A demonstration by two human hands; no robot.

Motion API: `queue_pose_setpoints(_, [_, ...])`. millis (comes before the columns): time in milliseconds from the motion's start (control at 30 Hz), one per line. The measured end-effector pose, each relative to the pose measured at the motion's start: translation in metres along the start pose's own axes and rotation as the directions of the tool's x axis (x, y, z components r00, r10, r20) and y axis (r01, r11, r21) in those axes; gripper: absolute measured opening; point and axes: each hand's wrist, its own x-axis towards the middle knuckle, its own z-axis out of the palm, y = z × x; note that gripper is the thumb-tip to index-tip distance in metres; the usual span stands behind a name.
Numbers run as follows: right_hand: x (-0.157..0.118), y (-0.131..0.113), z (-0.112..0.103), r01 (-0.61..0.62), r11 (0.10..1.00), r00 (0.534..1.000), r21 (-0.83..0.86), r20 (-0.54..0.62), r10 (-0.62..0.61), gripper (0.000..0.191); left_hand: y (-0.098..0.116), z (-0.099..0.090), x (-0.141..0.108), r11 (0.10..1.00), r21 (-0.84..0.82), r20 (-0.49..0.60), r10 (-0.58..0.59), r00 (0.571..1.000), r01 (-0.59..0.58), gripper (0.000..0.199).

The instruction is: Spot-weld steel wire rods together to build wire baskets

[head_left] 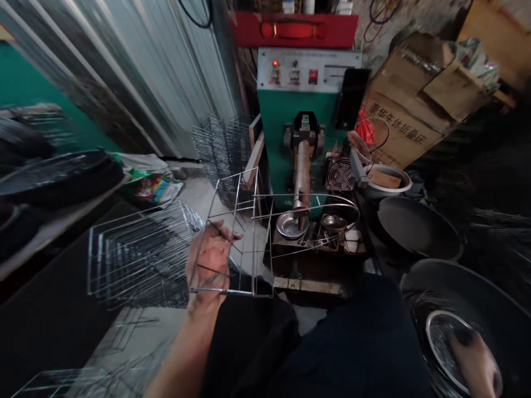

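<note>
Our left grip [209,265] is curled tight around a wire rack frame [254,237], and we're holding it up in front of a green spot welder [298,127], a stack of wire racks [141,260] just beside it! Low on the right, our right grip [475,365] is on a round wire ring [429,345] inside a black basin [468,282]; spread or pinching, we cannot tell.
</note>
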Motion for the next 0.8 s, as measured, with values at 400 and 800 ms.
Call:
queue_pose_setpoints(400, [-0.09,-0.366,-0.047,0.937,0.194,0.274,0.289,-0.268,-0.924,0.039,0.023,0.017,-0.006,0.992,0.104,0.024,-0.069,0.997,0.066,0.076])
queue_pose_setpoints(800, [-0.074,-0.402,-0.037,0.983,0.106,0.14,0.151,-0.234,-0.962,0.039,0.022,0.023,0.006,1.0,0.026,-0.069,0.006,0.998,-0.005,0.069])
